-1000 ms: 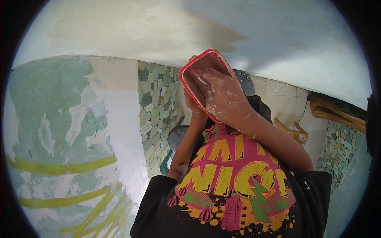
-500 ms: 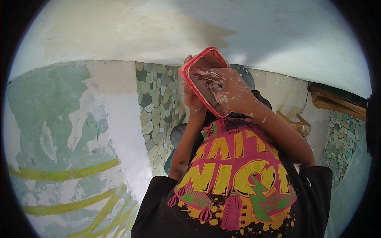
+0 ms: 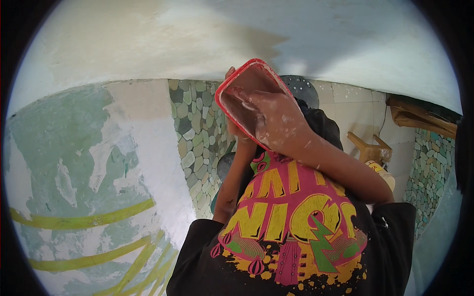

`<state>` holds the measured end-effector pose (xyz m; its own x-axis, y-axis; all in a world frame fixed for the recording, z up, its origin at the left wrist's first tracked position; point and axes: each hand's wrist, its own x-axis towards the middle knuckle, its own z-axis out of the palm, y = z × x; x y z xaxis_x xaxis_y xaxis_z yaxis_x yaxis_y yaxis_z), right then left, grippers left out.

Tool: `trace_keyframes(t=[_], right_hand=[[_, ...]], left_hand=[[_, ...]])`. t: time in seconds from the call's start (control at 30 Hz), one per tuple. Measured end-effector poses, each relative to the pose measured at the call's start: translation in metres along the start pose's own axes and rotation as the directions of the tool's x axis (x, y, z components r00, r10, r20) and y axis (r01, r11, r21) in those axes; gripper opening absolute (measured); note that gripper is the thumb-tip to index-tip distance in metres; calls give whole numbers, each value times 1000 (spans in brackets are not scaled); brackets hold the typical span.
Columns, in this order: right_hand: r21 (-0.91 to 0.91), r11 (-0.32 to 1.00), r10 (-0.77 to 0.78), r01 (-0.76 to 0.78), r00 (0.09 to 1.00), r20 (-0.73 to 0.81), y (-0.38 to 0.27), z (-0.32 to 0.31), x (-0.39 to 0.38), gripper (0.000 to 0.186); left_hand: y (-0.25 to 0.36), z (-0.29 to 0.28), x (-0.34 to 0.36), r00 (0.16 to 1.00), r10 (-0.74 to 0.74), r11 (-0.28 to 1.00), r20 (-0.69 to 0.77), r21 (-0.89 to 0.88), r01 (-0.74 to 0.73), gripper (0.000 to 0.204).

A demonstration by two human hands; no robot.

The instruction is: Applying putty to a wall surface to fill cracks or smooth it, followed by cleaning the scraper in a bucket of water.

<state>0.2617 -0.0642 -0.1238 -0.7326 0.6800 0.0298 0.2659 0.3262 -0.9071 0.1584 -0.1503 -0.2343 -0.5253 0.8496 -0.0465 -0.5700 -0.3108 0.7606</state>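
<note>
Pale wall point(image 3: 148, 44) | tub point(image 3: 260, 75) opens upward | long axis far-left to near-right

Container point(image 3: 255, 61) shows red rim flecked white; shirt point(image 3: 291, 232) black, printed pink, yellow, green; left wall point(image 3: 59, 143) patchy green-and-white, banded yellow-green.

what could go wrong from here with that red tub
The red-rimmed tub might slip or tip if the right hand, reaching inside it, pushes harder than the left hand supports from the outside.
Pale smears on the right hand could rub off onto the dark printed shirt close by.
</note>
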Motion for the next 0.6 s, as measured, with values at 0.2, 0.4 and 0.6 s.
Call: trace_keyframes(t=[0.2, 0.4, 0.6], right_hand=[[8, 999, -50, 50, 999, -21, 29, 2, -4, 43], [-19, 997, -81, 80, 994, -75, 32, -7, -13, 43], [33, 999, 15, -14, 1000, -10, 11, -36, -13, 45]], left_hand=[[1, -2, 10, 1000, 10, 1000, 11, 0, -10, 86], [4, 1, 13, 999, 31, 1000, 28, 1, -31, 87], [12, 5, 8, 997, 71, 997, 30, 18, -71, 88]])
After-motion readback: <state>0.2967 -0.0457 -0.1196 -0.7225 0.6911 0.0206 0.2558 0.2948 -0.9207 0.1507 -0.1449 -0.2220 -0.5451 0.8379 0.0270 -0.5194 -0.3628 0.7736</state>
